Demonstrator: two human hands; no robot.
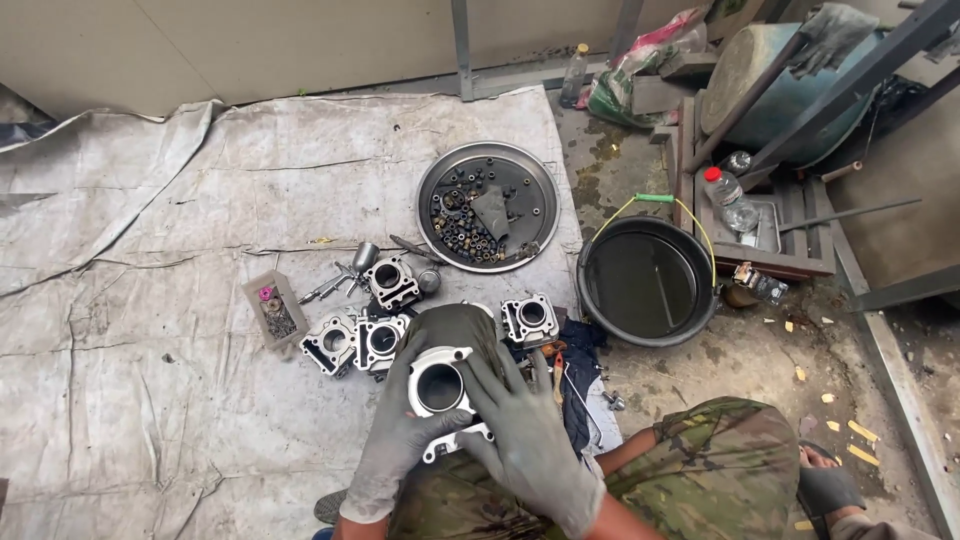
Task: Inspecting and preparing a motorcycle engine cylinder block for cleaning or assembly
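Note:
Both my hands wear grey gloves and hold one metal engine cylinder (440, 385) with a round bore, close above my lap. My left hand (392, 445) grips it from the left and below. My right hand (525, 435) lies over its right side and front flange. Several more cylinders lie on the tarp just beyond: two side by side (355, 343), one farther back (392, 281) and one to the right (529, 318). A greenish cloth (455, 325) sits behind the held cylinder.
A round metal tray (535, 175) of nuts and small parts lies farther back. A black basin (647, 282) of dark liquid stands to the right. A small box (274, 310) of bits lies left. Bottles, a wooden pallet and metal bars crowd the far right.

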